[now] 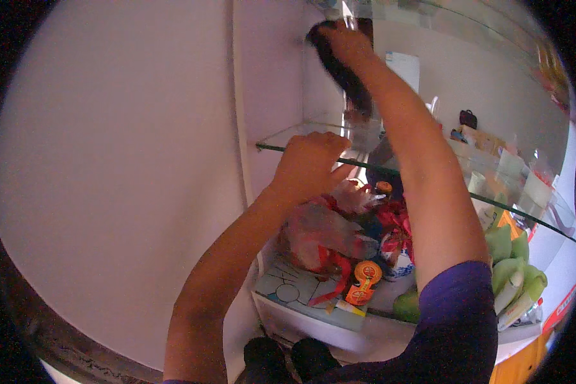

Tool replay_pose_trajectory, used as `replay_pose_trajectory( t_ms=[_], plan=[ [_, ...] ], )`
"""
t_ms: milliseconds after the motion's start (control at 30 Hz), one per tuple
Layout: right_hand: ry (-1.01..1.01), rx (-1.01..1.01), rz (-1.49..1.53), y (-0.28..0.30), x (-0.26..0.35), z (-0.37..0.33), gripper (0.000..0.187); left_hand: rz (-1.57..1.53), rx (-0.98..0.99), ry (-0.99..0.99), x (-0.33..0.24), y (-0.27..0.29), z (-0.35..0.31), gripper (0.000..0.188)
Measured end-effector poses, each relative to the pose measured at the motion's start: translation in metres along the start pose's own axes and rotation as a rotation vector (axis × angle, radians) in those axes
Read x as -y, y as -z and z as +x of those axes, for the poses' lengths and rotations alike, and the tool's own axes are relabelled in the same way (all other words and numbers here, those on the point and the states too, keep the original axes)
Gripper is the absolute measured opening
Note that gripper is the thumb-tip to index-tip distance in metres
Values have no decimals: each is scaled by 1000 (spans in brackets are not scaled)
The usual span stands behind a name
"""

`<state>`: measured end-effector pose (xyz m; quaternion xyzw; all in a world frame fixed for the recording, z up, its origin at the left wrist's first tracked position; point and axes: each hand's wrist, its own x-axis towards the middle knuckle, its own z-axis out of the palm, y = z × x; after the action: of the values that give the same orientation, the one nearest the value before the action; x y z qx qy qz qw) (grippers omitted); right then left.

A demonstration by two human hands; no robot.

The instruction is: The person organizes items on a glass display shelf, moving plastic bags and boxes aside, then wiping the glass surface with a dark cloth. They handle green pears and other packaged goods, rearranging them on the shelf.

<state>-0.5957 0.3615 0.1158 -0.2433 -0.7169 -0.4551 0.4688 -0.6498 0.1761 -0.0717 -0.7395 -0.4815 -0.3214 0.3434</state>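
Note:
High in the alcove, my right hand [347, 43] is closed around a black cloth [333, 63] that hangs down against the mirror-like back panel. The cloth is a little blurred. Lower and to the left, my left hand [310, 160] grips the front edge of a glass shelf [269, 147]. Its fingers lie over the top and the thumb is below the edge. My right forearm crosses in front of the shelf and hides part of it.
Below the glass, clear plastic bags with red ribbon [320, 233], an orange tag [366, 281] and red flowers in a blue-and-white pot [400, 264] crowd a lower ledge. Green leaf-shaped pieces [509, 262] are at right. A white wall [121, 179] borders the left.

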Motion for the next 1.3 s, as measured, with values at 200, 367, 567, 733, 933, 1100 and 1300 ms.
replay_pose_trajectory(
  t_ms=[200,367,567,733,933,1100,1300],
  plan=[
    [77,-34,39,1,-29,-22,41,12,-37,-39,2,-6,1,37],
    [-373,-258,-141,47,-121,-27,37,-1,-61,-12,0,-5,0,35],
    [-721,-186,-151,45,-140,1,32,-4,-51,41,-4,-7,2,41],
    [-553,-251,-13,-9,-59,43,47,2,-46,67,3,-4,-4,41],
    [-149,-170,282,-94,-66,119,59,-54,-92,4,-11,-10,10,42],
    [-155,-1,822,-97,-2,110,74,21,-51,68,-1,-1,-4,39],
    [0,65,124,-37,19,69,54,-10,2,71,-3,4,-3,36]
  ],
)
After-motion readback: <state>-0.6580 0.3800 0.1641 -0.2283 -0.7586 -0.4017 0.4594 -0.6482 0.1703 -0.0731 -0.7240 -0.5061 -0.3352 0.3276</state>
